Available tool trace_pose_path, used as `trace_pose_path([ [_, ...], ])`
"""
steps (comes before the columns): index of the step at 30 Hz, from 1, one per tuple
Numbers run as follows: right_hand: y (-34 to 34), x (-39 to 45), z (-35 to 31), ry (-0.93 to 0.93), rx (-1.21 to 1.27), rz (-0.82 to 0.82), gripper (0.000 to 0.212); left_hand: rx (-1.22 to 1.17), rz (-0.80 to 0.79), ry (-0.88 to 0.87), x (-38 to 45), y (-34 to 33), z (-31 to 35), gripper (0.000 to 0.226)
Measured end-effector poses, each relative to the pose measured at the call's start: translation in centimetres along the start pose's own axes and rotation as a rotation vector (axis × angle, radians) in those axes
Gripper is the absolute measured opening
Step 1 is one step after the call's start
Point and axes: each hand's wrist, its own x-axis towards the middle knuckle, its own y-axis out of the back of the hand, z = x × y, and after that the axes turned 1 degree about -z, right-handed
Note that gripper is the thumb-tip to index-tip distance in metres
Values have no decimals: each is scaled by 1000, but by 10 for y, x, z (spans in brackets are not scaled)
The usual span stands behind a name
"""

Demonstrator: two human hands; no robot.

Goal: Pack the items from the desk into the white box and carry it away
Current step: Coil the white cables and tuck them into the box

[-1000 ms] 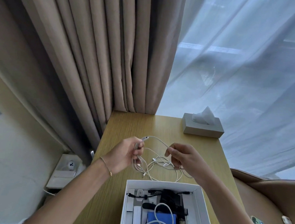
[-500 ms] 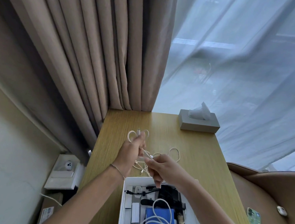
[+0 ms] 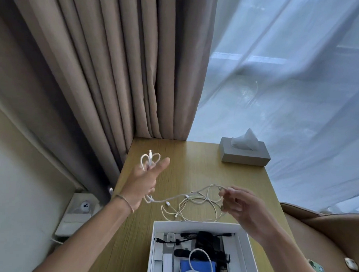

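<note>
The long wood-grain counter (image 3: 194, 163) carries a grey rectangular tissue box (image 3: 244, 154) at its far right and, at the near edge, the open white cardboard box (image 3: 249, 254), already part filled with dark gadgets, a blue pouch and a coiled white lead. Just beyond the box's far rim lies a loose tangle of thin white charging cables (image 3: 194, 206), partly on the counter and partly lifted. The left hand (image 3: 145, 181) is raised over the counter, fingers wrapped round a few small loops of cable with a plug poking up, thumb out. The right hand (image 3: 236, 204) pinches a strand farther along, so the cable runs slack between them.

The likely trouble is knotting: several strands and plugs cross in the pile, so pulling more cable in could drag the whole tangle tight. The loops in the left hand look loosely held and could spring open. A trailing plug could also catch on the box rim.
</note>
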Motion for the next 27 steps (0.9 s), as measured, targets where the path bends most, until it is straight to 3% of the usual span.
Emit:
trace_pose_path([
  [5, -29, 14, -20, 29, -95, -69, 37, 194, -249, -117, -15, -40, -6, 43],
  [8, -46, 20, -27, -11, -194, -101, 28, 172, -229, -212, -23, -59, -7, 63],
  [14, -61, 20, -40, -122, -337, -144, 26, 180, -202, -297, -31, -67, -7, 46],
  [17, -67, 19, -42, -120, -401, -151, 31, 52, -342, -172, -32, -59, -10, 38],
  [19, -70, 19, -40, -120, -475, -117, 38, -175, -433, -40, -34, -56, -9, 30],
  [23, -78, 19, -29, -152, -551, -74, 54, -499, -451, 108, -36, -59, -7, 38],
  [27, -86, 19, -14, -203, -490, -70, 54, -537, -543, 147, -41, -58, -2, 27],
])
